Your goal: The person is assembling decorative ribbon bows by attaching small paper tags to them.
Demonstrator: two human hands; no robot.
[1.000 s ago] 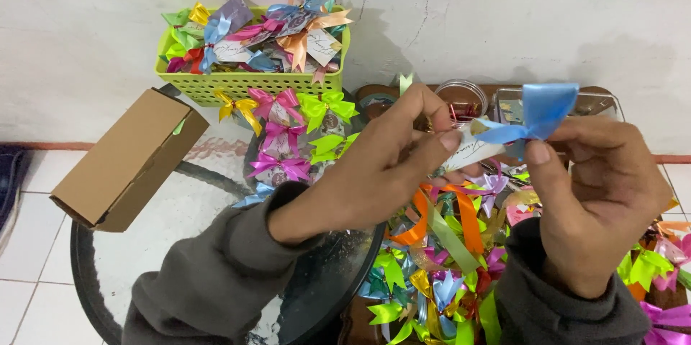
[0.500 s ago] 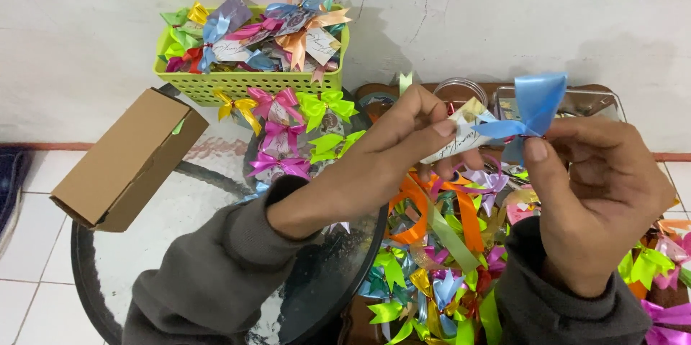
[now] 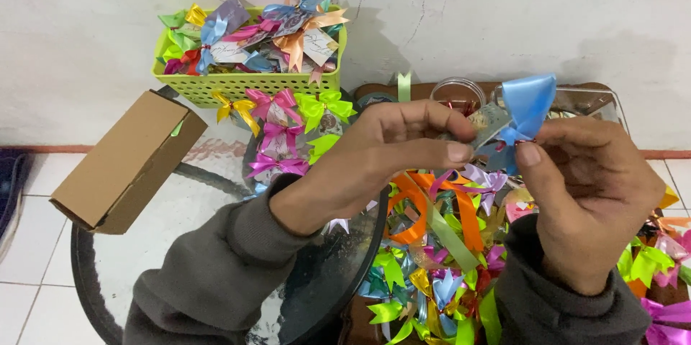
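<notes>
The blue ribbon bow [image 3: 527, 109] sits right of centre, pinched between both hands. The right hand [image 3: 594, 194] clamps its knot from below; the left hand [image 3: 381, 158] grips the small card [image 3: 489, 120] on its left side.

A cardboard box [image 3: 126, 161] lies on the left edge of the round glass table [image 3: 180, 244]. A basket [image 3: 245, 82] full of ribbon bows sits at the table's far edge. More bows [image 3: 288, 129] lie before it, right of the box.

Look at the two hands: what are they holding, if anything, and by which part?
Both hold one light blue ribbon bow fixed to a small card. The left hand pinches the card's edge; the right hand pinches the bow at its knot.
</notes>
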